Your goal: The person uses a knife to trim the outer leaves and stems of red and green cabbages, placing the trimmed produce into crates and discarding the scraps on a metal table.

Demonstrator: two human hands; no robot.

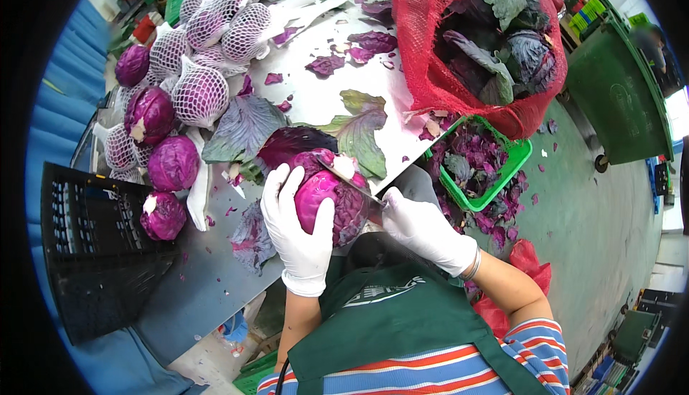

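Observation:
A red cabbage point(333, 205) rests at the table's near edge, its pale cut stem facing up and to the right. My left hand point(298, 226), in a white glove, grips its left side, with the thumb across the front. In my gloved right hand point(423, 230) is a knife point(359, 185), its handle mostly hidden by the fingers. The blade lies across the top of the cabbage beside the stem; how far it cuts in, I cannot tell. Just behind the cabbage are a dark purple leaf point(294, 145) and a green-purple outer leaf point(359, 129).
Bare red cabbages point(174, 163) and several in white foam nets point(201, 93) are heaped at the left, by a black crate point(100, 251). A red mesh sack point(420, 58) of cabbages stands at the far right. Below it, a green basket point(522, 158) holds leaf scraps, with more on the floor.

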